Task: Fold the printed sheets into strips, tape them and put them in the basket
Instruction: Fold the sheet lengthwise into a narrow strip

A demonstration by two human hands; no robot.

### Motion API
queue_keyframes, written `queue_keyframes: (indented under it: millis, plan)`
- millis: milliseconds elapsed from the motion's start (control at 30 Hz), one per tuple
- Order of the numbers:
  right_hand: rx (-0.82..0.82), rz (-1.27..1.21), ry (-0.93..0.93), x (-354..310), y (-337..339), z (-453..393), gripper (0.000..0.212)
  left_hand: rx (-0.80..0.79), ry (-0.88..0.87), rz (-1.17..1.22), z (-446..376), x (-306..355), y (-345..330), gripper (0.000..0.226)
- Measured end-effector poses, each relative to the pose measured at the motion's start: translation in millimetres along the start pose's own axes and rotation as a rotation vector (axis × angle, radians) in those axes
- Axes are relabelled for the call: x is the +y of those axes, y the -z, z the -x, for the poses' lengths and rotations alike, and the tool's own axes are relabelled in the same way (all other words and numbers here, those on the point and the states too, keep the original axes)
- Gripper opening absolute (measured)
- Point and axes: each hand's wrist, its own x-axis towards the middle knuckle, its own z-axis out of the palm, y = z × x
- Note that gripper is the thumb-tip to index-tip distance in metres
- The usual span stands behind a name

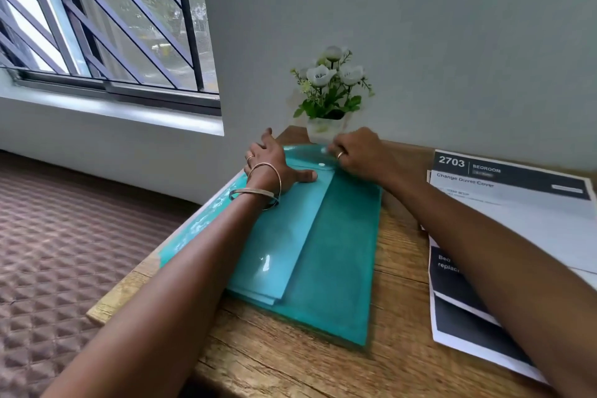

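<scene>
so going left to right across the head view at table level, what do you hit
left hand → teal folder → right hand → printed sheets. The left hand presses on the folder's flap; the right hand is at its far edge. The flower pot sits behind the hands, so it is left out.

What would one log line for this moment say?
left hand flat on teal folder | right hand at folder's snap | printed sheets unfolded, right side | basket unseen
</scene>
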Motion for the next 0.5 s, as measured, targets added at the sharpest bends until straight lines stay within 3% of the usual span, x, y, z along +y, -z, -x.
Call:
queue_keyframes:
  millis: [67, 133, 200, 267, 333, 400, 500]
  plan:
    - [0.128, -0.172, -0.185, 7.7, 5.4, -6.4, 0.027, -0.006, -0.018, 0.008, 1.2, 0.1, 0.4, 0.126]
    - [0.076, -0.144, -0.243, 6.5, 8.5, -8.9, 0.022, -0.017, -0.037, 0.017, 2.8, 1.1, -0.6, 0.121]
    - [0.073, 0.105, -0.143, -0.7, 1.6, -8.9, 0.015, -0.039, -0.045, -0.003, 1.9, 2.4, -1.2, 0.111]
    - [0.262, 0.43, 0.039, -9.1, -9.7, -2.9, 0.022, -0.054, -0.058, -0.07, 1.8, 2.1, -1.0, 0.102]
    - [0.374, 0.565, 0.166, -12.9, -10.3, -0.7, 0.021, -0.055, -0.102, -0.134, 1.9, 1.3, -0.5, 0.091]
    - [0.23, 0.565, 0.237, -10.0, -7.0, -4.2, 0.016, -0.067, -0.174, -0.188, 1.3, 0.6, 0.7, 0.08]
    - [-0.209, 0.305, 0.107, -7.9, -3.4, -6.5, 0.017, -0.11, -0.234, -0.275, -0.9, -0.5, 2.5, 0.073]
